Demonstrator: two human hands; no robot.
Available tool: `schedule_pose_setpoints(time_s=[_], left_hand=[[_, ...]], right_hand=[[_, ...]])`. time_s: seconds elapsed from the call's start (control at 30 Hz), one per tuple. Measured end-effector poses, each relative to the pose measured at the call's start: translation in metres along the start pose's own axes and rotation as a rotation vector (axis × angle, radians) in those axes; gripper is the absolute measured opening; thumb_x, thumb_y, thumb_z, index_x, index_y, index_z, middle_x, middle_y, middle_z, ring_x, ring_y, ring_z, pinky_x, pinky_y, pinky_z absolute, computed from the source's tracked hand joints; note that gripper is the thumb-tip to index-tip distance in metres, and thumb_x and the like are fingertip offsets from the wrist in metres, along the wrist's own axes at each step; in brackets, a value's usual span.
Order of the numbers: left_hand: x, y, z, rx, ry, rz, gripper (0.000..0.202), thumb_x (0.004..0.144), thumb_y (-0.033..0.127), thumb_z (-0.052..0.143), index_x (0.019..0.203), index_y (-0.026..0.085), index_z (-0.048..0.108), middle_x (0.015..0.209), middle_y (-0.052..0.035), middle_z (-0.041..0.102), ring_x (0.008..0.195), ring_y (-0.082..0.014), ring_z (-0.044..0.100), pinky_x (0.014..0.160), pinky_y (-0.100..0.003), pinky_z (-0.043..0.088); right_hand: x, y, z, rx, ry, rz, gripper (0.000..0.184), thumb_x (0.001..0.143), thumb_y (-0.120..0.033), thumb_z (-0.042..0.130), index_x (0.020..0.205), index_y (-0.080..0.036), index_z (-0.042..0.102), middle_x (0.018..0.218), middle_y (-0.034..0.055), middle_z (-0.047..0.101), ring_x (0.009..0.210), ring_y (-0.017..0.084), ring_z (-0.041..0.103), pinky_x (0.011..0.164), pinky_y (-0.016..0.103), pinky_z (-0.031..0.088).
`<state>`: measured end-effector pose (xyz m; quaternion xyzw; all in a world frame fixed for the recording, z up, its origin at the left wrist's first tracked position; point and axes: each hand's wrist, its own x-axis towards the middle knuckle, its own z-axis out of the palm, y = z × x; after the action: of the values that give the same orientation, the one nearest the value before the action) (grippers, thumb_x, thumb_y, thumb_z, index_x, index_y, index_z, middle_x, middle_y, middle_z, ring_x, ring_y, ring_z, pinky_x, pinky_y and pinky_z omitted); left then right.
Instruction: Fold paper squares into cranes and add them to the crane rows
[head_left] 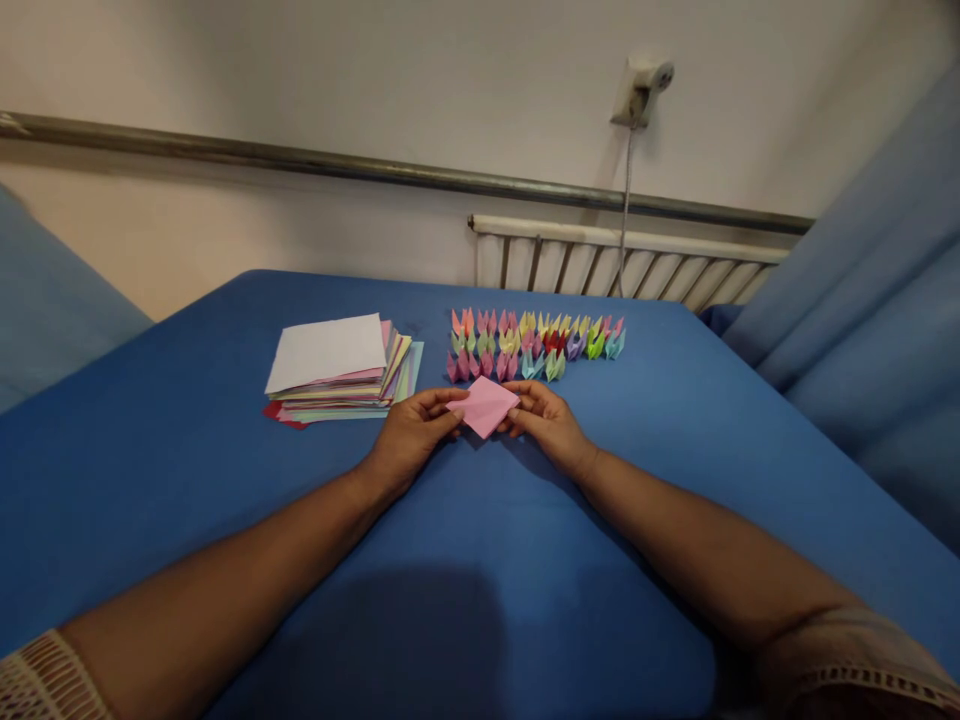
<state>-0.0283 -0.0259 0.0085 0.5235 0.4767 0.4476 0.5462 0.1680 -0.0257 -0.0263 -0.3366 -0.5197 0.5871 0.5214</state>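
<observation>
A pink sheet of folded origami paper [484,405], diamond-shaped from here, is held between both hands above the blue surface. My left hand [415,430] pinches its left corner between thumb and fingers. At the opposite corner, my right hand [549,422] grips the paper the same way. Just beyond the hands stand rows of small folded paper cranes [531,342] in pink, yellow, green, red, purple and light blue. To the left of my left hand lies a thick stack of coloured paper [330,365] with a white sheet on top.
The blue-covered table [600,590] reaches back to the wall. Behind it are a white radiator [585,238], a metal pipe [360,165] and a wall socket [636,95] with a hanging cord. Blue curtains [877,290] hang at the right and left.
</observation>
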Motion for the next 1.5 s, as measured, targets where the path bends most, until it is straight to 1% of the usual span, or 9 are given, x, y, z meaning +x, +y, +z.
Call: schedule_pose_setpoints(time_s=[0.3,0.57,0.73,0.87,0.97,1.07,1.23,1.4,1.5], left_hand=[[0.000,-0.003,0.001,0.045,-0.030,0.056,0.034,0.064,0.031,0.077,0.094,0.016,0.071,0.074,0.0003,0.068,0.062,-0.0093,0.055,0.062,-0.022,0.043],[-0.004,-0.003,0.003,0.170,-0.128,0.092,0.024,0.070,0.034,0.072,0.087,0.016,0.069,0.077,-0.0006,0.067,0.070,-0.0129,0.060,0.069,-0.026,0.048],[-0.008,-0.006,0.005,0.221,-0.284,0.103,0.038,0.068,0.035,0.074,0.098,0.016,0.059,0.080,-0.0009,0.064,0.073,-0.0149,0.062,0.072,-0.030,0.051],[-0.011,-0.009,0.008,0.319,-0.313,0.174,0.056,0.064,0.035,0.079,0.108,0.017,0.049,0.091,-0.0029,0.064,0.075,-0.0160,0.063,0.070,-0.031,0.052],[-0.012,-0.010,0.009,0.410,-0.268,0.239,0.052,0.069,0.035,0.074,0.110,0.018,0.048,0.098,-0.0049,0.064,0.079,-0.0176,0.064,0.073,-0.032,0.052],[-0.011,-0.009,0.009,0.501,-0.160,0.294,0.033,0.075,0.031,0.064,0.104,0.018,0.054,0.097,-0.0034,0.066,0.085,-0.0190,0.064,0.079,-0.033,0.050],[-0.005,-0.010,0.005,0.490,-0.052,0.262,0.016,0.073,0.024,0.056,0.088,0.018,0.057,0.094,-0.0016,0.067,0.084,-0.0186,0.063,0.077,-0.031,0.049],[-0.004,-0.009,0.006,0.443,0.017,0.216,0.017,0.070,0.026,0.058,0.085,0.018,0.057,0.084,0.0002,0.066,0.073,-0.0169,0.061,0.068,-0.028,0.048],[-0.004,-0.006,0.007,0.431,0.028,0.189,0.021,0.070,0.028,0.060,0.088,0.017,0.061,0.079,0.0010,0.065,0.070,-0.0165,0.060,0.066,-0.027,0.047]], right_hand=[[0.000,0.002,0.002,-0.037,0.026,-0.009,0.029,0.073,-0.034,0.071,0.095,-0.021,0.058,0.074,-0.0008,0.065,0.065,0.012,0.062,0.055,0.023,0.047],[0.000,0.002,0.006,-0.183,0.053,-0.051,0.028,0.073,-0.041,0.068,0.088,-0.021,0.058,0.076,-0.0013,0.063,0.065,0.012,0.057,0.058,0.025,0.047],[-0.004,0.001,0.011,-0.375,0.152,-0.099,0.028,0.071,-0.041,0.071,0.077,-0.018,0.057,0.069,-0.0023,0.057,0.062,0.012,0.052,0.060,0.025,0.043],[-0.008,0.002,0.015,-0.456,0.189,-0.109,0.025,0.073,-0.041,0.069,0.076,-0.019,0.057,0.069,-0.0018,0.059,0.062,0.013,0.053,0.059,0.025,0.043],[-0.010,0.004,0.017,-0.531,0.148,-0.119,0.017,0.078,-0.035,0.063,0.076,-0.019,0.056,0.070,-0.0019,0.061,0.062,0.013,0.054,0.058,0.025,0.043],[-0.011,0.007,0.016,-0.570,0.112,-0.140,0.013,0.079,-0.032,0.061,0.078,-0.020,0.055,0.071,-0.0023,0.062,0.062,0.013,0.055,0.059,0.025,0.044],[-0.010,0.011,0.014,-0.507,0.104,-0.144,0.015,0.079,-0.027,0.059,0.091,-0.020,0.055,0.077,-0.0012,0.064,0.065,0.013,0.058,0.062,0.026,0.046],[-0.016,0.005,0.014,-0.609,0.048,-0.185,0.035,0.081,-0.021,0.054,0.116,-0.022,0.054,0.063,-0.0063,0.051,0.053,0.011,0.048,0.052,0.022,0.039],[-0.019,0.000,0.016,-0.669,0.019,-0.208,0.052,0.081,-0.018,0.054,0.132,-0.024,0.047,0.060,-0.0078,0.043,0.050,0.010,0.042,0.050,0.021,0.036]])
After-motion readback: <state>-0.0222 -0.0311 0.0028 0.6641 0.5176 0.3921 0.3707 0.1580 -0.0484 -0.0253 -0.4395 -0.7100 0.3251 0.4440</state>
